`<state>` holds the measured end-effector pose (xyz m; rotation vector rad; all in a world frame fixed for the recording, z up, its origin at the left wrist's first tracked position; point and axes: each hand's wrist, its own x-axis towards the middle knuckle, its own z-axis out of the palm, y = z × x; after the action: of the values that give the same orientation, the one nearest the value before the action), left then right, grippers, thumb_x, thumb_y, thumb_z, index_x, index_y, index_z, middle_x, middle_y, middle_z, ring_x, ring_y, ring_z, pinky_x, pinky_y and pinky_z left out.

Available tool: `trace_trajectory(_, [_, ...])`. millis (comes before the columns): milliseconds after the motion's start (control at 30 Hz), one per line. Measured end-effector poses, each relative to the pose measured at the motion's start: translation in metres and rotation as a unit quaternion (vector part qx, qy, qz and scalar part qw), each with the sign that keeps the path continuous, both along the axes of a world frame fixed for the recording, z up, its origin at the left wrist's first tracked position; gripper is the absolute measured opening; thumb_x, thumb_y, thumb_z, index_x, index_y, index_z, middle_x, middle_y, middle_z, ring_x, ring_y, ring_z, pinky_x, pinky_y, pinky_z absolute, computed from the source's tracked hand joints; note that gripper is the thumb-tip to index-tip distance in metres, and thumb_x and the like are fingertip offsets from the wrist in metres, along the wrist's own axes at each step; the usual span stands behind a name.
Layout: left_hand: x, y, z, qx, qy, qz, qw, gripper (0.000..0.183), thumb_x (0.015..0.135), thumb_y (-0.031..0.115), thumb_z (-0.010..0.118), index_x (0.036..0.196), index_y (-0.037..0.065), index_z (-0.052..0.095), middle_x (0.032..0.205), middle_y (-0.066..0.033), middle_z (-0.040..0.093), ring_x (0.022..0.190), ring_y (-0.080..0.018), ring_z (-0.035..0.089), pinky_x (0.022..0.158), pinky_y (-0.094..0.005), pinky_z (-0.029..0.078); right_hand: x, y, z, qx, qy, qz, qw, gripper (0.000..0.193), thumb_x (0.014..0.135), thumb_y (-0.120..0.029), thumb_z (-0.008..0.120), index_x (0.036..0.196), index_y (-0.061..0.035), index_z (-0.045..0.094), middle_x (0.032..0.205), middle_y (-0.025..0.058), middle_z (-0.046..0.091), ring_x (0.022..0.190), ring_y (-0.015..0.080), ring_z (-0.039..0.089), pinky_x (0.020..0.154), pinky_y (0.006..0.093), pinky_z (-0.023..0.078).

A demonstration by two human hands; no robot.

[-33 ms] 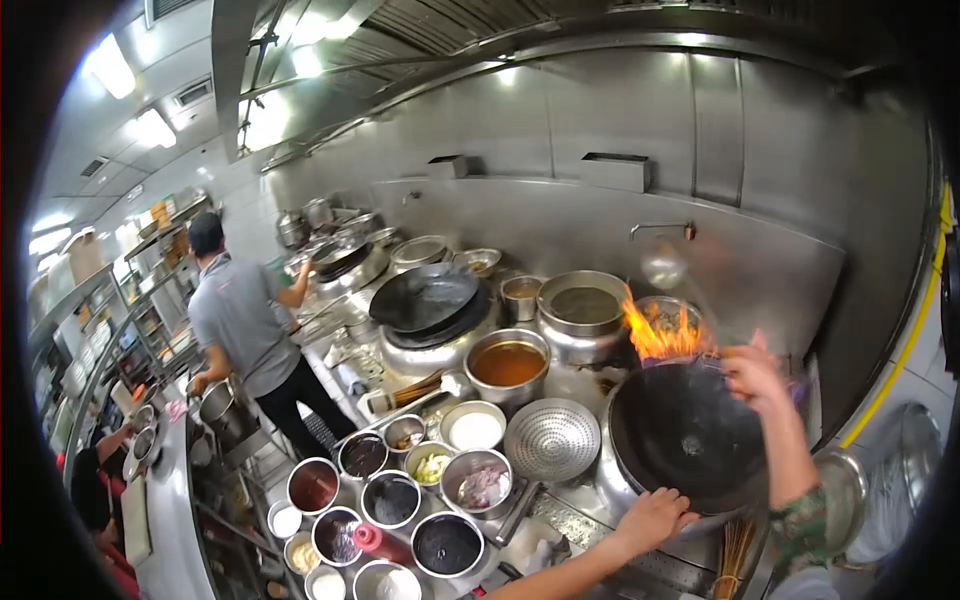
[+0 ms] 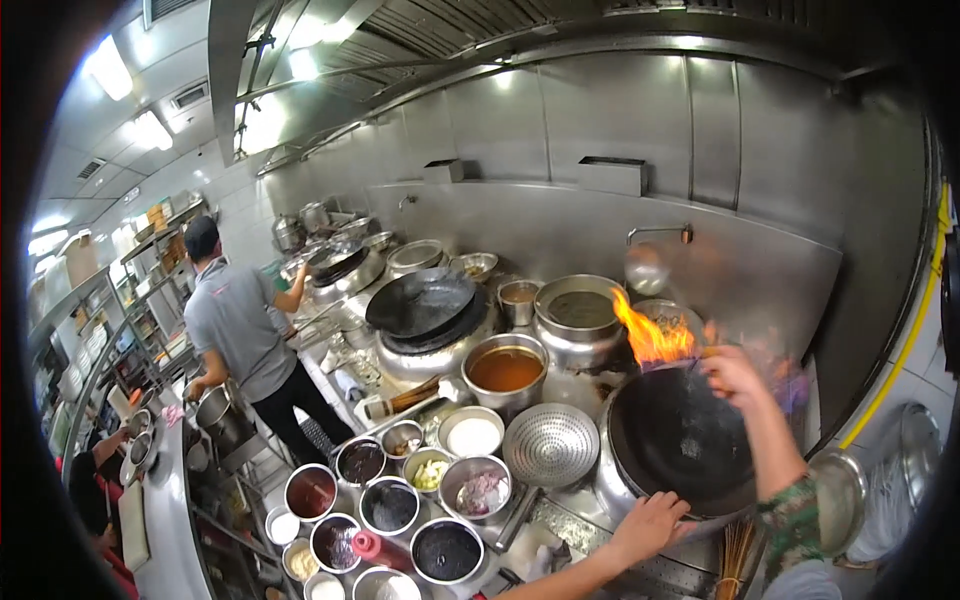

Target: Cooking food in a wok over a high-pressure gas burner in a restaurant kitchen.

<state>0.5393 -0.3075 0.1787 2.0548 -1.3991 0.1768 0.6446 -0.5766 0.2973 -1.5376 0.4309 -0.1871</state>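
A large black wok sits on the burner at the right, with a little pale residue in its bottom. Orange flames rise behind its far rim. My left hand is closed over the wok's near left rim, fingers curled at the edge. Above the wok's far right side, my right hand grips the handle end of a ladle. The blurred bowl of the ladle is raised below the wall tap. Part of its handle is lost in flame and blur.
A perforated strainer lies left of the wok, near several seasoning bowls and a red squeeze bottle. Beyond stand a pot of brown liquid and another wok. A bamboo brush is nearby. A co-worker stands at left.
My right hand and the ladle bowl have shifted slightly left. The flames have changed shape, and bluish-purple fire shows more to the right of my right hand. My left hand stays at the wok rim.
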Motion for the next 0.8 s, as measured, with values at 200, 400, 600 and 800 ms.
trace_trajectory(200, [-0.025,0.127,0.037,-0.069,0.119,0.058,0.989,0.045,0.083,0.021,0.078,0.122,0.005,0.063,0.118,-0.0195,0.061,0.109,-0.0383,0.060,0.093,-0.0463,0.048,0.148,0.065,-0.056,-0.252,0.107,-0.031,0.961,0.006,0.080,-0.006,0.056,0.082,-0.0005,0.060,0.057,0.0070,0.057,0.039,0.0169,0.048,0.036,0.0326,0.034])
trace_trajectory(400, [-0.038,0.202,-0.001,-0.071,0.202,0.211,0.954,0.048,0.085,0.021,0.076,0.125,0.001,0.061,0.122,-0.0220,0.060,0.110,-0.0416,0.058,0.094,-0.0466,0.048,0.229,0.080,-0.076,0.286,0.077,0.016,0.955,0.021,0.083,-0.002,0.057,0.068,-0.0106,0.045,0.058,-0.0004,0.047,0.043,0.0071,0.047,0.038,0.0221,0.032])
trace_trajectory(600, [-0.036,0.182,-0.069,-0.022,0.211,0.240,0.947,0.051,0.086,0.022,0.075,0.125,-0.006,0.058,0.123,-0.0246,0.059,0.112,-0.0445,0.056,0.095,-0.0484,0.048,0.176,0.063,-0.055,0.655,-0.093,0.042,0.749,0.014,0.086,-0.002,0.057,0.096,0.0035,0.047,0.074,0.0037,0.051,0.050,0.0078,0.053,0.041,0.0209,0.040])
trace_trajectory(800, [-0.017,0.166,-0.139,0.019,0.215,0.320,0.923,0.080,0.085,0.049,0.073,0.134,-0.009,0.050,0.129,-0.0298,0.057,0.118,-0.0427,0.058,0.098,-0.0445,0.048,0.030,0.040,-0.006,0.653,-0.134,0.079,0.741,0.016,0.089,-0.002,0.056,0.099,0.0019,0.044,0.083,0.0049,0.053,0.056,0.0057,0.054,0.044,0.0208,0.040])
